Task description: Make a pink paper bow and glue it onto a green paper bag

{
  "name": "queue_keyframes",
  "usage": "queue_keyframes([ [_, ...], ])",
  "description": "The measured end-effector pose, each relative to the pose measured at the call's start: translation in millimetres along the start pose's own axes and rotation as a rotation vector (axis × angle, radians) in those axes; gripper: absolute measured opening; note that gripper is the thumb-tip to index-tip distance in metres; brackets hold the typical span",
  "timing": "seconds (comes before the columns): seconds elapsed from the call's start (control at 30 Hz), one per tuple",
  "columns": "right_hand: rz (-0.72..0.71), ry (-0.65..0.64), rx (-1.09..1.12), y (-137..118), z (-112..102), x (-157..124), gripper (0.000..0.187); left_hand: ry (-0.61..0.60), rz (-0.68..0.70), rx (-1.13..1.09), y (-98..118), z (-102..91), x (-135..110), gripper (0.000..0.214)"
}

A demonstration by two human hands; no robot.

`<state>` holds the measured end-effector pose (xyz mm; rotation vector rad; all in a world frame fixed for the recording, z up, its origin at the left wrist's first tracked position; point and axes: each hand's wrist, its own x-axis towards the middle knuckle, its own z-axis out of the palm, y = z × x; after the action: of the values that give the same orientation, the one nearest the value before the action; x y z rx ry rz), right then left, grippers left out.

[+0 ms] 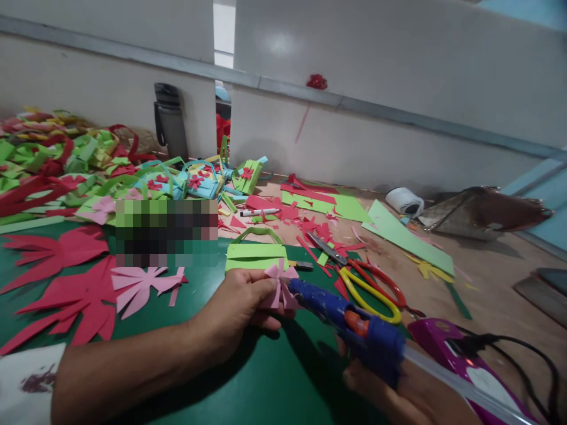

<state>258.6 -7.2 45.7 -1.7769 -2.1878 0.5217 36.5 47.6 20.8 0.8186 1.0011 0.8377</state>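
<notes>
In the head view, the left hand (241, 298) has its grip closed on a pink paper flower (279, 289), thumb in front and fingers behind, probably to steady it while leaving the petals free. The flower is just above the green mat (212, 383), near the green paper bag (257, 254). The right hand (390, 383) has its grip wrapped around the blue glue gun (336, 310), tilted so the nozzle meets the flower's middle; whether it touches cannot be told. The clear glue stick (460, 378) trails out behind, past the purple power strip (427, 330), likely set close to spare cord. Scissors (344, 267) rest on the table (390, 236) side, handles towards the right hand, seemingly for easy reach. Red cutouts (88, 289) lie spread flat at left, apparently to stay separate.
</notes>
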Motion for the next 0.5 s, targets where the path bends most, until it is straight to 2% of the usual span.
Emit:
queue_keyframes([
  [0.1,-0.029,0.01,0.024,-7.8,-2.8,2.6,0.049,-0.003,0.007,-0.005,-1.4,-1.0,0.3,0.024],
  [0.5,0.018,0.01,0.116,-11.1,-1.8,2.5,0.053,-0.028,0.03,0.021,-1.8,-0.5,-1.2,0.028],
])
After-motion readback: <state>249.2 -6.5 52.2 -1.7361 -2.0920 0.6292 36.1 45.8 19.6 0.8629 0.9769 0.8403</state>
